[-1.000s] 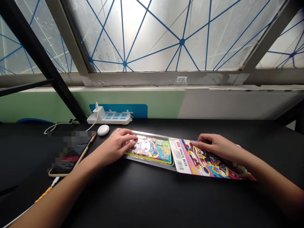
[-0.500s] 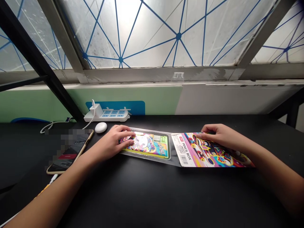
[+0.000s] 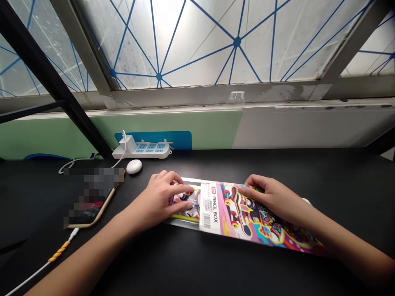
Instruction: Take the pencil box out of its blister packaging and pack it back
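A colourful pencil box (image 3: 184, 206) in a clear plastic sleeve lies on the black table (image 3: 197, 263). My left hand (image 3: 162, 196) rests on its left end, fingers curled down on it. A printed card cover marked PENCIL BOX (image 3: 247, 216) lies over the box's right part, and only the left end of the box shows. My right hand (image 3: 271, 197) presses on top of the cover with fingers bent.
A phone (image 3: 91, 203) with a cable lies at the left. Behind it sit a white round case (image 3: 133, 166) and a white power strip (image 3: 142, 150) against the green wall. A black post (image 3: 52, 78) slants up at the left.
The card cover has slid left over the pencil box, hiding most of it. Both hands have drawn closer together.
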`<action>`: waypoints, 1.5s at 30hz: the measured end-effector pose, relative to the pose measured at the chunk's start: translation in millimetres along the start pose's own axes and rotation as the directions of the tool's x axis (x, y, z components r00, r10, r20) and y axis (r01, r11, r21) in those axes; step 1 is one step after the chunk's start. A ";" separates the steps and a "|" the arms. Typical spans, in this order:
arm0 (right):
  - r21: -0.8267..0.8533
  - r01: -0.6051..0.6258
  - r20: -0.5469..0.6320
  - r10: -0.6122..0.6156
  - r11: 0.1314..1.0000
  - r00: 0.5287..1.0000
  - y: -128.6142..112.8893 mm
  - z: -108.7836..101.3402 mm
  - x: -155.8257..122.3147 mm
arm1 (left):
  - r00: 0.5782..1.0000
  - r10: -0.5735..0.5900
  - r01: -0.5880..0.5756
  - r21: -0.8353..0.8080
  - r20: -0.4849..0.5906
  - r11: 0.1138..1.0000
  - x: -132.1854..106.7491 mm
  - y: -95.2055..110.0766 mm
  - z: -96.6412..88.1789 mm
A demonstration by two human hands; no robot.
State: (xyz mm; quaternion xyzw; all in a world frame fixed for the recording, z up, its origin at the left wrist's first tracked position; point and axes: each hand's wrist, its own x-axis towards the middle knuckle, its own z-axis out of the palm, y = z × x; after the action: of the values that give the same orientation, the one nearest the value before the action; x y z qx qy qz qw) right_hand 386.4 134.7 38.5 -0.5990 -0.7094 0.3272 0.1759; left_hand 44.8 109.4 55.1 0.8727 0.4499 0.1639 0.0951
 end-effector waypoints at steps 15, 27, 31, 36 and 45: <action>0.021 -0.037 0.137 0.033 0.999 0.990 32.1 -25.2 10.1 | 0.796 -0.499 -0.085 -0.880 -0.342 0.468 5.0 -10.4 23.2; -0.222 0.146 0.117 -0.123 0.964 0.986 -19.4 2.7 32.1 | 0.734 -0.590 -0.098 -0.913 -0.335 0.396 5.1 -4.8 18.0; -0.339 0.204 0.190 -0.146 0.918 0.971 -61.6 20.2 41.8 | 0.742 -0.582 -0.128 -0.923 -0.332 0.363 4.4 -6.5 18.7; -0.404 0.319 0.264 -0.225 0.857 0.938 -116.1 51.0 51.7 | 0.742 -0.584 -0.121 -0.922 -0.330 0.367 3.4 -6.3 19.0; -0.476 0.431 0.089 -0.446 0.767 0.891 -107.3 53.0 48.4 | 0.709 -0.692 0.115 -0.944 -0.140 0.309 5.2 -22.0 23.6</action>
State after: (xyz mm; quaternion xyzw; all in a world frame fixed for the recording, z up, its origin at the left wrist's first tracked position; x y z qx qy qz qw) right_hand 262.9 160.6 65.7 -0.4461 -0.8854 0.0806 0.1026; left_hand 39.7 125.9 27.4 0.4498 0.5139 0.5752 0.4503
